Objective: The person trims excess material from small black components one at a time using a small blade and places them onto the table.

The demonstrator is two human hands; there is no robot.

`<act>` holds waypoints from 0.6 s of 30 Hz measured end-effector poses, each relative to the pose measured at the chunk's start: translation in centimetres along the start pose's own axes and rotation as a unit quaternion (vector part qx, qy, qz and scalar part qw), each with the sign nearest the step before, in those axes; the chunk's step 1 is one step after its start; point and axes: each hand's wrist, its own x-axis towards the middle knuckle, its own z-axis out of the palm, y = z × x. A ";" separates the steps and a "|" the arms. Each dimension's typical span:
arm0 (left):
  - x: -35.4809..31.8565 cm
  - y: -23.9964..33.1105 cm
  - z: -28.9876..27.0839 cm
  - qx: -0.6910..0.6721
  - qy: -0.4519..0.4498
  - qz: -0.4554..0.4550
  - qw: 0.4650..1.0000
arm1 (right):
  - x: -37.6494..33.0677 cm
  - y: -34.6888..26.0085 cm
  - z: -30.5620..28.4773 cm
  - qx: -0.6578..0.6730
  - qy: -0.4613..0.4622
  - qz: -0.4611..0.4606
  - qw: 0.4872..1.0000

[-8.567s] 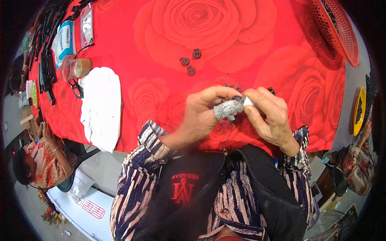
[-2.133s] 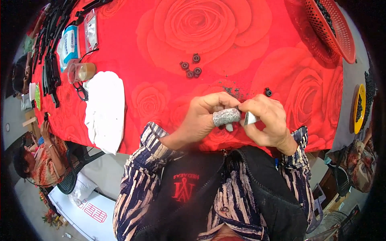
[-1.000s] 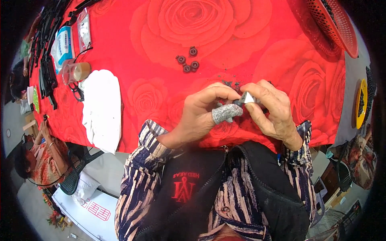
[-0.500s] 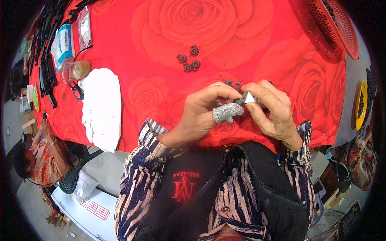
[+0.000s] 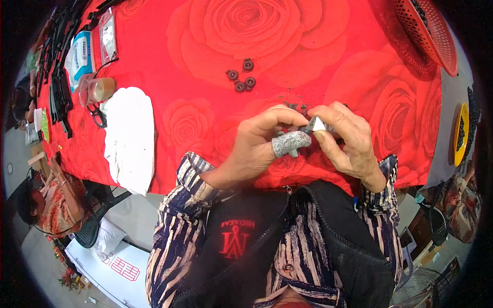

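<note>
At upper right, a basket (image 5: 444,49) holds black pieces (image 5: 420,11); left grip (image 5: 262,131) pinches black part (image 5: 305,129), right grip (image 5: 348,138) silvery tool (image 5: 317,124).

A small dark piece (image 5: 306,129) is pinched at the fingertips of the left hand (image 5: 258,137), mostly hidden (its full shape cannot be told). Just off its two o'clock, gripped in the right hand (image 5: 350,141), a silvery tool (image 5: 318,124) shows a bright triangular face, narrowing toward twelve o'clock; whether the two touch is unclear.
</note>
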 end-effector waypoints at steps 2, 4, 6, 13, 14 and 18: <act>0.0 0.0 0.0 -0.007 0.007 0.002 1.000 | 0.1 0.0 0.0 0.003 -0.008 -0.002 1.000; 0.0 0.0 0.0 0.005 -0.001 0.020 1.000 | 0.2 -0.1 0.0 0.003 0.000 0.001 1.000; 0.0 0.2 0.0 0.005 -0.001 0.010 1.000 | 0.1 0.0 0.1 0.003 0.000 0.003 1.000; 0.1 -0.4 0.0 0.024 0.001 0.031 0.999 | 0.0 0.1 0.0 0.012 0.002 0.020 1.000; 0.1 -0.3 0.0 0.024 0.002 0.032 0.999 | 0.1 0.1 0.1 0.013 0.001 0.020 1.000; 0.1 -0.2 0.0 0.013 0.003 0.034 0.999 | 0.1 0.1 0.2 0.019 0.001 0.026 0.999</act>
